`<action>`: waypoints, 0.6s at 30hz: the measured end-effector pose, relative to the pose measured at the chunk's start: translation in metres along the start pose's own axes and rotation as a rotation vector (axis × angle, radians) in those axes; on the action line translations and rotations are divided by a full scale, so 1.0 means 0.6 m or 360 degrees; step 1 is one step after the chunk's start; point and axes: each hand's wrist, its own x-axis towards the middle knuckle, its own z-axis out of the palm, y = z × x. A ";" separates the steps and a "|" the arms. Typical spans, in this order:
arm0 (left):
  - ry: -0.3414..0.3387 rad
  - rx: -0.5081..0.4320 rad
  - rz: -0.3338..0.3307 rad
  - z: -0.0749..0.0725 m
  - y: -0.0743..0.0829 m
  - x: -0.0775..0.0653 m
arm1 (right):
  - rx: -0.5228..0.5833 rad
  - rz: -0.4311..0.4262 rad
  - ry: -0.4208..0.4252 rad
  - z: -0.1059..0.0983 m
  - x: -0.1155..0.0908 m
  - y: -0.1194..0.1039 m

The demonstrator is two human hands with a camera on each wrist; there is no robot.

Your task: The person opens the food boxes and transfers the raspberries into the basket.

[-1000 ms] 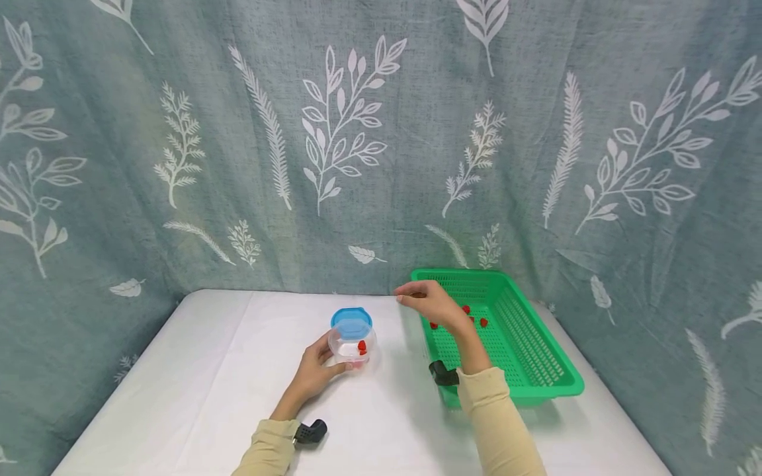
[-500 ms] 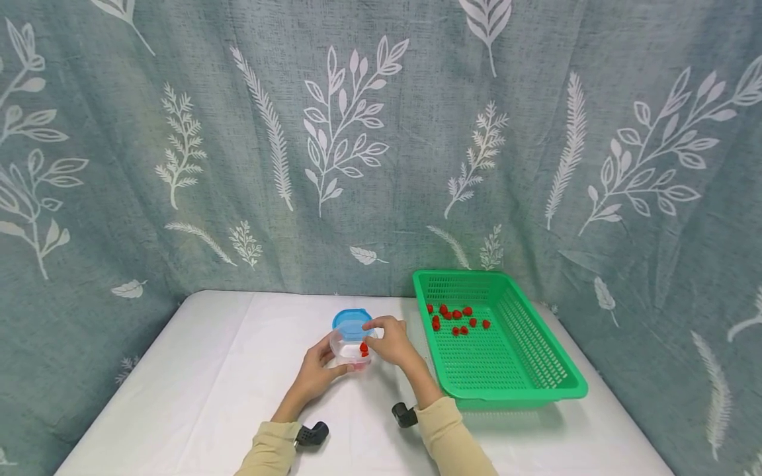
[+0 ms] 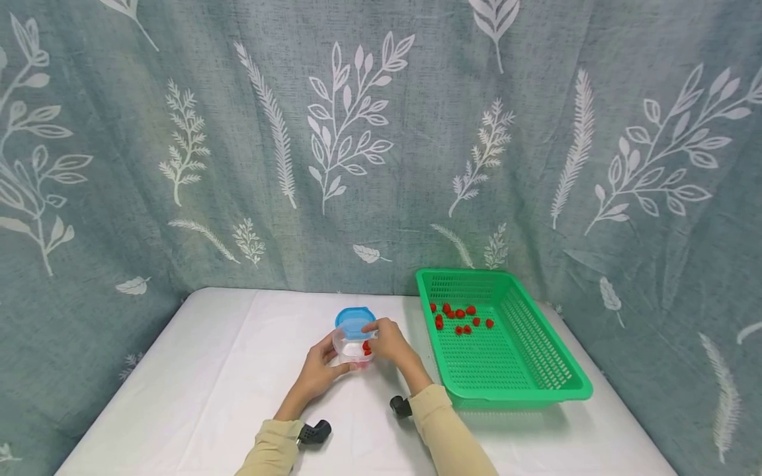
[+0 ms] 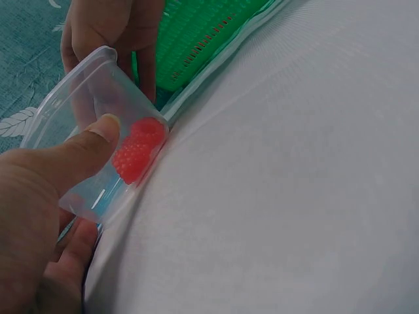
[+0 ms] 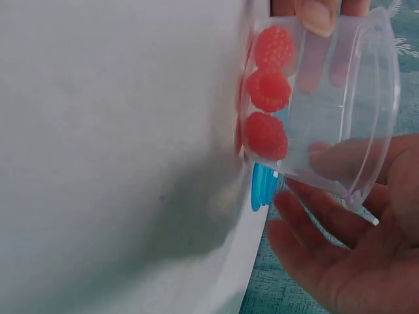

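Note:
A clear plastic food container [image 3: 347, 350] stands on the white-covered table. My left hand [image 3: 317, 371] grips its left side, the thumb [image 4: 85, 154] pressed on the near wall. Three red raspberries [image 5: 268, 90] lie along the container's bottom in the right wrist view. My right hand [image 3: 390, 342] is at the container's right rim, a fingertip [image 5: 324, 158] showing through the clear wall above the raspberries. Its other fingers are spread loosely outside, with no raspberry between them. Just behind the container lies a blue lid [image 3: 352, 315].
A green perforated plastic basket [image 3: 519, 395] stands at the right of the table, with several raspberries [image 3: 460, 314] toward its back left. A grey-green curtain [image 3: 381, 132] with white leaf prints hangs behind and beside the table.
My right hand has moved left from over the basket to the container, then its fingers have dipped lower at the rim. The left hand has kept its grip on the container.

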 end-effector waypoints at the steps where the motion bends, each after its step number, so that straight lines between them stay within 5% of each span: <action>1: 0.0001 -0.0004 -0.0005 0.000 0.001 0.000 | -0.0014 0.0009 -0.0028 -0.001 0.003 -0.001; 8: 0.0005 -0.0042 0.0017 0.002 0.001 0.001 | -0.0170 0.0060 -0.0128 -0.006 0.012 -0.019; 18: 0.0025 -0.0019 0.0006 0.004 0.009 -0.001 | -0.0303 0.0029 -0.0091 -0.001 0.019 -0.023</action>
